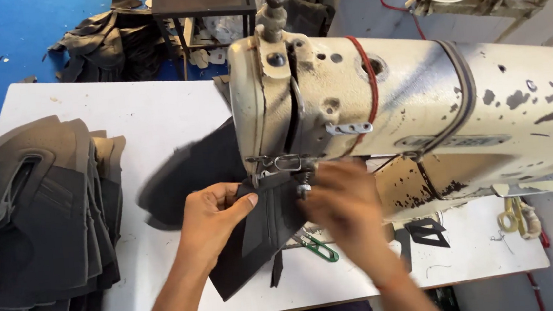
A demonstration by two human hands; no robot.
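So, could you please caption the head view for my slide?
Left hand and right hand hold dark fabric at a worn sewing machine.

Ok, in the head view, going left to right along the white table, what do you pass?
Stack of dark cut pieces → left hand on the dark piece under the needle → green-handled snips → blurred right hand → small black cut-out → yellow-handled scissors.

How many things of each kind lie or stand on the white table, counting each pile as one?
Cream, chipped sewing machine: 1
Stacks of dark cut fabric pieces: 1
Dark fabric piece held by both hands: 1
Green-handled thread snips: 1
Total: 4
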